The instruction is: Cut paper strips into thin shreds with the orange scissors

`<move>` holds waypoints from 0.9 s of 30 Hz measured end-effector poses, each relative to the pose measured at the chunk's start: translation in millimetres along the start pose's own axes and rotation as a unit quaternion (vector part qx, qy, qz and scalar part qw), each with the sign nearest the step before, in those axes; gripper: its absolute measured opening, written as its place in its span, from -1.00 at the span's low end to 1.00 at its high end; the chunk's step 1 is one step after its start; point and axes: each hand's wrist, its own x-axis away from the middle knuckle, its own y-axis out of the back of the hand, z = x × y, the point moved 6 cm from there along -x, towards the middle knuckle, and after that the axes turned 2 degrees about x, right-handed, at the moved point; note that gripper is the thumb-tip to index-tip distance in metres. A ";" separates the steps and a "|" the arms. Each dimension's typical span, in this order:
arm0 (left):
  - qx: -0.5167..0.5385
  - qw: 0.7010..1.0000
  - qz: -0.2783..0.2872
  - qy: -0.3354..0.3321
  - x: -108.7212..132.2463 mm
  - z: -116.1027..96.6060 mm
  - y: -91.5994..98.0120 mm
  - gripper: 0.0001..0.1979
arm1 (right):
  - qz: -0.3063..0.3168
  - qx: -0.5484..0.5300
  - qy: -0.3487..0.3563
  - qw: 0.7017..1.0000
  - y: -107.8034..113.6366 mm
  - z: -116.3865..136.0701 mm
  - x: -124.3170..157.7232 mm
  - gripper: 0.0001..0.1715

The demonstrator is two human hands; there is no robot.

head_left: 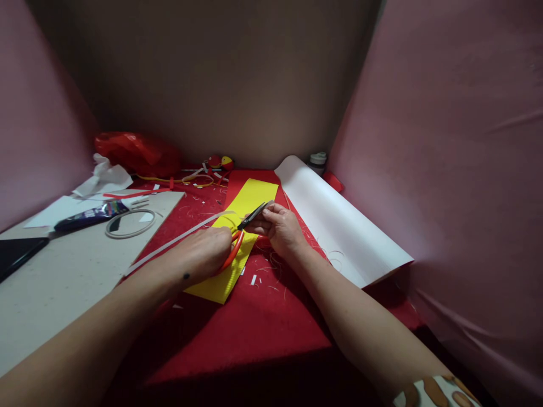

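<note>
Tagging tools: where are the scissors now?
In the head view, the scissors are near the centre, in the left hand over the yellow sheet, blades beside the right hand.

Left hand [210,249] and right hand [287,227] curl close together.

No text is legible, not even on the purple tube [91,217].

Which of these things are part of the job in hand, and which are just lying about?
Seemingly in use:
orange-handled scissors, in the left hand
small pale piece, in the right hand
yellow sheet, beneath the hands

Probably just lying about:
red plastic bag
dark tube
lidded bottle
black flat object
</note>
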 end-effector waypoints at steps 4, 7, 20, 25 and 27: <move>-0.064 0.998 0.025 0.007 -0.5 -3.5 2.7 -0.74 | 0.006 -0.003 0.002 1.000 -0.8 -0.5 0.4 -0.87; -0.117 0.992 0.034 -0.024 3.7 -13.5 10.5 -0.75 | 0.005 -0.005 -0.001 1.000 -0.2 -1.2 0.1 -0.86; 0.057 0.997 -0.025 -0.038 -0.8 -4.6 4.1 -0.80 | 0.007 0.012 -0.005 1.000 -3.2 -3.6 1.6 -0.87; 0.012 0.999 -0.020 -0.035 -1.0 -10.6 10.1 -0.79 | 0.003 0.024 -0.005 1.000 -2.8 -4.7 1.6 -0.89; -0.036 0.998 -0.012 -0.040 2.8 -14.9 14.9 -0.75 | 0.002 0.024 -0.006 1.000 -2.0 -5.3 1.4 -0.89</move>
